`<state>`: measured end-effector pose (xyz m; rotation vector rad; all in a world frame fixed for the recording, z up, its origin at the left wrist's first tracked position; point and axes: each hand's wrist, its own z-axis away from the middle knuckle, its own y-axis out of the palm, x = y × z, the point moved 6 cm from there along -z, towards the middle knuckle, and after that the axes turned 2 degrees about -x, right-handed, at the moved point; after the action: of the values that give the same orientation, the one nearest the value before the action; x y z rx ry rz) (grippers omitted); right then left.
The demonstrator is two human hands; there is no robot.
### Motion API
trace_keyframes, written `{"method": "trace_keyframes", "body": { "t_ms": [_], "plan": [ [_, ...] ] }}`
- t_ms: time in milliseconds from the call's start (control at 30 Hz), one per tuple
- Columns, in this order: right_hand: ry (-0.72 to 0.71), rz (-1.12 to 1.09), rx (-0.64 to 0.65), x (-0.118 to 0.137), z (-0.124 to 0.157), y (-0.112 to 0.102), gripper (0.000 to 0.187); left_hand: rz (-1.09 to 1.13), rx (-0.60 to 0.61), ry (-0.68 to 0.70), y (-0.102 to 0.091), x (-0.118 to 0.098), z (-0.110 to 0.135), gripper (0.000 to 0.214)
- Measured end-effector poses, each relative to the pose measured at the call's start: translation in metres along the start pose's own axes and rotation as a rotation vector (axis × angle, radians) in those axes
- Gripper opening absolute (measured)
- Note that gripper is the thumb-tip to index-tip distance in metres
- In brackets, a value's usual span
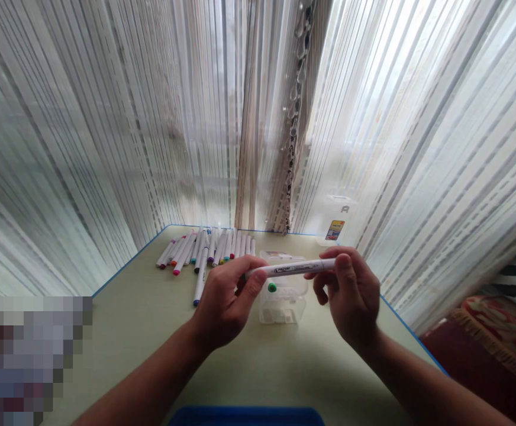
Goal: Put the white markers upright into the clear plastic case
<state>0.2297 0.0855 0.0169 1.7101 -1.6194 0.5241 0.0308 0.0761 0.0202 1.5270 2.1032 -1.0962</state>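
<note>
**White marker (291,268) gripped at both ends above the worktop (142,307)**

At far left, coarse pixel blocks hide part of the scene. Next lie heaped markers (186,252), slim white cylinders with coloured ends, many half covered by their neighbours. The left hand (229,299) pinches the held marker's left end, its fingers hiding the tip; the barrel's print is too blurred to read. Beyond, a translucent plastic box (281,316) is partly screened by that marker, a round green end (272,287) showing there. The right hand (353,290) pinches the marker's other end. Behind, a clear container (329,216) blurs into the ribbed, sheer curtain (196,118).
</note>
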Motion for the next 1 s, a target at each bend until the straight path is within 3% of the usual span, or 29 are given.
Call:
{"method": "trace_keyframes", "body": {
  "t_ms": [367, 567, 1000],
  "plan": [
    [0.001, 0.008, 0.039, -0.003, 0.001, 0.001, 0.026, 0.350, -0.180, -0.154, -0.003, 0.016, 0.006, 0.028],
    [0.005, 0.018, 0.041, -0.005, 0.000, 0.001, 0.027, 0.560, -0.168, -0.212, 0.001, 0.019, 0.008, 0.027],
    [-0.008, 0.045, 0.089, -0.007, 0.003, 0.001, 0.026, 0.456, -0.185, -0.204, 0.000, 0.023, 0.007, 0.027]
  ]
}}
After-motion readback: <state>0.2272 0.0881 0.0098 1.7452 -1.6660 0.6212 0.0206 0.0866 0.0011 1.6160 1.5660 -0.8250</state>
